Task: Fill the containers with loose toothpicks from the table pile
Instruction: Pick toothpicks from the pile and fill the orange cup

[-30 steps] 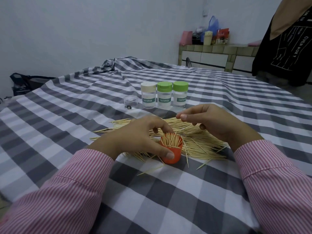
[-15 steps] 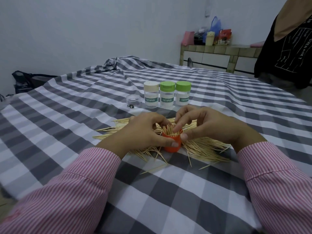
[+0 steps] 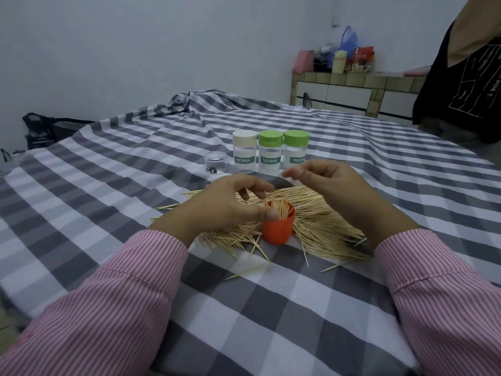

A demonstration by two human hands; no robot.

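An orange cup [image 3: 278,230] stuffed with upright toothpicks stands in the loose toothpick pile [image 3: 322,221] on the checked cloth. My left hand [image 3: 222,206] holds the cup: its thumb presses on the near rim and its curled fingers hover over the far side, slightly blurred. My right hand [image 3: 328,183] is raised above the pile behind the cup, fingers loosely bent, with nothing in it. Three clear bottles labelled TOOTHPICK stand in a row further back, one with a cream lid [image 3: 244,153] and two with green lids [image 3: 269,154] [image 3: 296,152].
A small clear jar [image 3: 215,162] sits left of the bottles. A person in black [image 3: 461,85] stands at the far right, by a tiled counter [image 3: 352,89] with bags on it. A dark bag [image 3: 40,128] lies on the floor at left.
My right hand has lifted off the cup's toothpicks and moved back and up. My left hand's fingers have loosened over the cup; its thumb stays on the rim.
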